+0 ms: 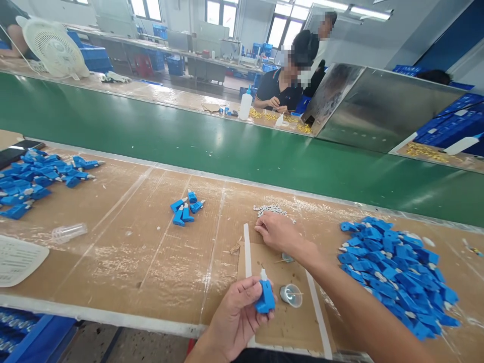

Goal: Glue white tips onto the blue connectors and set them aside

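My left hand is closed around a blue plastic part with a white tip pointing up. Farther forward, my right hand reaches down at a pile of small grey pieces, its fingers pinched together; anything between them is hidden. Just right of the held part, a small clear cup with a thin stick in it stands on a taped cardboard sheet. A second cup is partly covered by my right forearm. Several similar blue parts lie in a loose group to the left.
Large heaps of blue parts lie at right and far left. A clear plastic tube-like container rests at left. Beyond the worktable runs a green conveyor belt; across it a person handles small items near a white bottle.
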